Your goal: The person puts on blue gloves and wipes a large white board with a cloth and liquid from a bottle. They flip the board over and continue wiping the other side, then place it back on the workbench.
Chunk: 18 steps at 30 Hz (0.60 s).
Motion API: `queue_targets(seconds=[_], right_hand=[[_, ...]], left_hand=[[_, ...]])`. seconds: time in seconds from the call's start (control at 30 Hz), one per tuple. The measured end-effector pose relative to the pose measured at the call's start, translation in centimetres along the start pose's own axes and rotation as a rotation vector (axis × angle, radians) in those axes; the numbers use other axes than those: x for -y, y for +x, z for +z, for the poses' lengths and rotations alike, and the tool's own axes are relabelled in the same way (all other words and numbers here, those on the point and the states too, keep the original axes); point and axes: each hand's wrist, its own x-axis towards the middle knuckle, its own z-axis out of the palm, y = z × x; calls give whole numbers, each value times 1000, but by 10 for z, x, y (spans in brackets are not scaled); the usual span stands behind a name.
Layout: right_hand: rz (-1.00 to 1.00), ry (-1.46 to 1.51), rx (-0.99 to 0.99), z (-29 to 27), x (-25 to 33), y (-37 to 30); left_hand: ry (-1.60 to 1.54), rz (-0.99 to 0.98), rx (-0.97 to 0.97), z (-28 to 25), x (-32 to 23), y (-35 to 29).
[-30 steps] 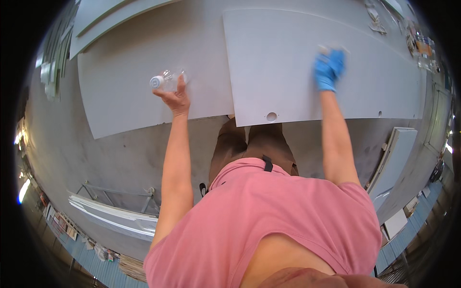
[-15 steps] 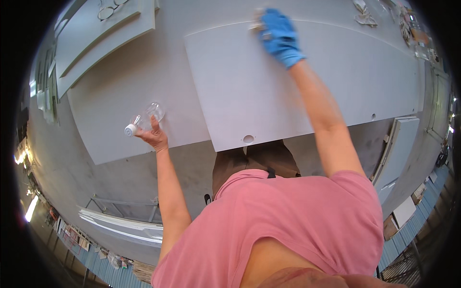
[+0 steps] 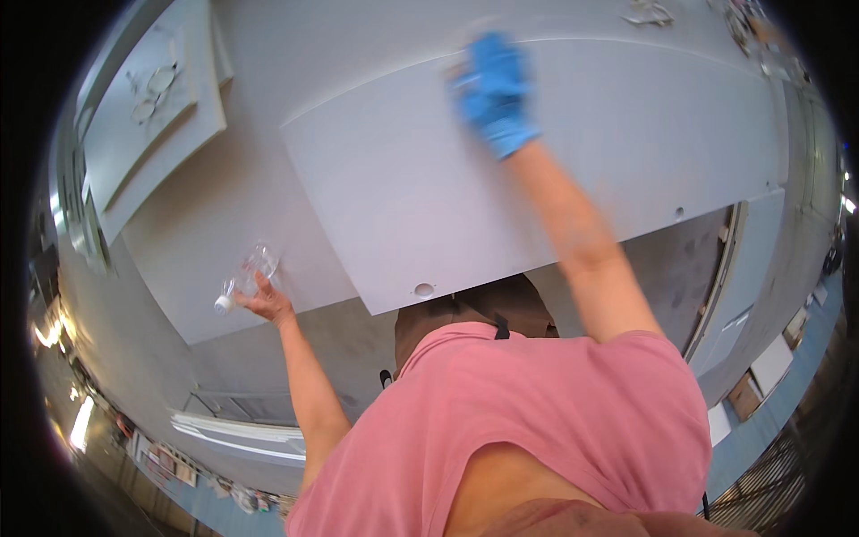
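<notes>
My left hand (image 3: 268,302) grips a clear plastic bottle (image 3: 260,262) with a white cap, tilted with the cap toward the lower left. It is over the larger whitish board at the left. My right hand (image 3: 497,97), in a blue glove and blurred by motion, lies on a pale grey-white flat panel (image 3: 403,197) near its far edge. A small whitish wad (image 3: 458,75), perhaps a cloth, shows at its fingers, too blurred to be sure. The panel has a round hole (image 3: 424,290) near its front edge and a smaller hole (image 3: 679,213) further right.
Whitish boards (image 3: 170,143) are stacked at the far left, with a pair of ring-shaped items (image 3: 152,94) on top. Crumpled pale material (image 3: 649,12) lies at the far right. Another panel (image 3: 747,259) stands at the right, and long white strips (image 3: 237,436) rest on a rack behind my left arm.
The view has turned, shifting the panel leftward and down in the picture. My right hand has come from over the panel's far edge to slightly inside it. My left hand keeps hold of the bottle.
</notes>
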Motion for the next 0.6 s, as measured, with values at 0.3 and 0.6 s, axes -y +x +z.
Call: queue_targets(seconds=[0.3,0.6], right_hand=[[-134,322,568,13,84,2],[148,-497,157,-193,-391,-10]], left_hand=[[346,-160,-128,4,10,-50],[650,-359,-224,-24,13,-112]])
